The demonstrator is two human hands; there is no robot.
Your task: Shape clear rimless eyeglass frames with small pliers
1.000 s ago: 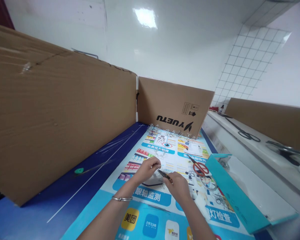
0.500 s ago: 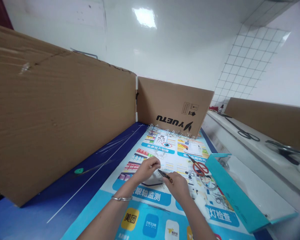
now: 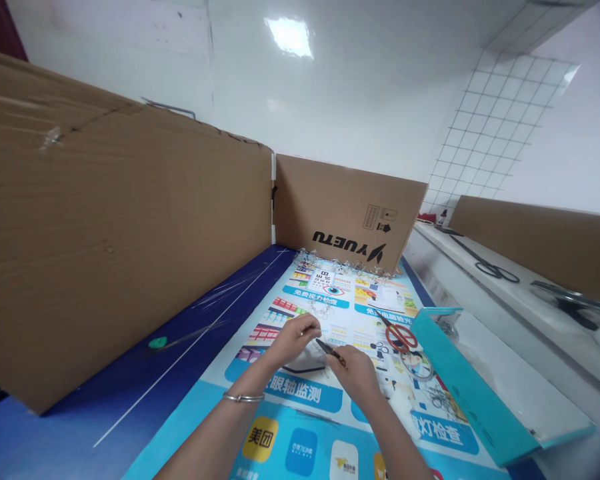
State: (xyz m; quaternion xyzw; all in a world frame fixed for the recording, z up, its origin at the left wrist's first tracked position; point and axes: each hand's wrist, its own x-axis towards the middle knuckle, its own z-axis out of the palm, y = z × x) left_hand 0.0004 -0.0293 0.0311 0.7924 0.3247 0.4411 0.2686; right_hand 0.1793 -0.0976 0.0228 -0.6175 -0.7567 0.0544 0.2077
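My right hand [image 3: 356,371] grips small pliers [image 3: 333,351] with dark pointed jaws and a yellowish handle, the tip pointing up and left. Close by the tip, my left hand [image 3: 296,337] is closed in a pinch; what it holds is too small to make out. Both hands are just above the printed sheet [image 3: 290,423] on the table. Scissors with red-orange handles [image 3: 401,338] lie to the right of my right hand, beside a roll of clear tape [image 3: 417,365]. Thin wire pieces [image 3: 443,401] form a loose heap farther right.
A teal box [image 3: 475,393] with a white inside stands at the right. Cardboard panels rise on the left [image 3: 130,240] and at the back [image 3: 325,200]. Small wire pieces [image 3: 350,264] line the back panel's foot. Black scissors [image 3: 495,270] lie on the white ledge [image 3: 443,250].
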